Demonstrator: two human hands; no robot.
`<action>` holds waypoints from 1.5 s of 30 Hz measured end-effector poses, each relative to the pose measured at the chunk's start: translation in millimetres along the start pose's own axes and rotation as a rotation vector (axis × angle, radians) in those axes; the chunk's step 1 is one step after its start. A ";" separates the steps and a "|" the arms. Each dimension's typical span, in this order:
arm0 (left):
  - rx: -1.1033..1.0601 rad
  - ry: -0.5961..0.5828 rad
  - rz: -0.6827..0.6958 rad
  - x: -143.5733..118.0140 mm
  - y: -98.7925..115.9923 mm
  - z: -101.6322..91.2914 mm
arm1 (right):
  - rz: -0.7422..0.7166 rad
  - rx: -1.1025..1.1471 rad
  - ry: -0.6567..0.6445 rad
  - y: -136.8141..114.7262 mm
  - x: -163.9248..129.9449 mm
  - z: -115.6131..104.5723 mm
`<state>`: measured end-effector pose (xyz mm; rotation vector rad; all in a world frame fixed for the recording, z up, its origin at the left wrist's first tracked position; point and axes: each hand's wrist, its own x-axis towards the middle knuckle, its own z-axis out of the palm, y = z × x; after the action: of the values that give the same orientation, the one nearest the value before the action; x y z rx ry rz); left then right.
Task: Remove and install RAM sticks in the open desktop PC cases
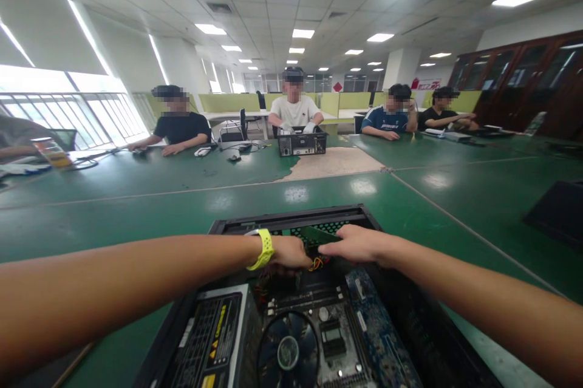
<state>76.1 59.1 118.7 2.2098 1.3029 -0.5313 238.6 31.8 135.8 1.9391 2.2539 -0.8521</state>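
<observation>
An opened black computer case [291, 215] lies in front of me, and both hands reach into its far end. My left hand [291, 251], with a yellow-green watch strap [264, 249] at the wrist, is closed at a bundle of red and yellow wires [317, 263]. Its fingertips are partly hidden. Just to the right, my right hand [359, 244] pinches the edge of a flat dark-green piece [321, 234]; its kind is unclear. Nearer me are a power supply [214, 339], a round cooling fan [288, 351], a motherboard [334, 339] and a blue circuit board [376, 321].
Across the green table [136, 212], a gloved person [294, 110] works at another computer case [303, 144]. Other people sit left and right of them. Mice [234, 155] and cables lie at the far left. A black object [558, 212] stands at the right edge.
</observation>
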 end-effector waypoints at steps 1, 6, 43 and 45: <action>-0.049 -0.001 -0.017 -10.6 4.8 1.0 | 0.060 0.135 -0.009 -4.3 -3.2 6.4; -0.473 -0.144 0.026 -56.1 17.3 14.1 | 0.043 0.380 -0.002 -27.5 -11.4 44.1; 0.734 0.161 0.443 2.7 36.5 44.8 | 0.071 -0.510 0.131 -6.1 -17.1 22.7; 0.739 0.179 0.433 -3.3 40.2 41.4 | 0.077 -0.496 0.120 -1.0 -8.7 25.6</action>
<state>107.1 15.4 97.1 3.0956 0.7074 -0.7331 231.6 12.9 117.8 1.8565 2.1599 -0.1433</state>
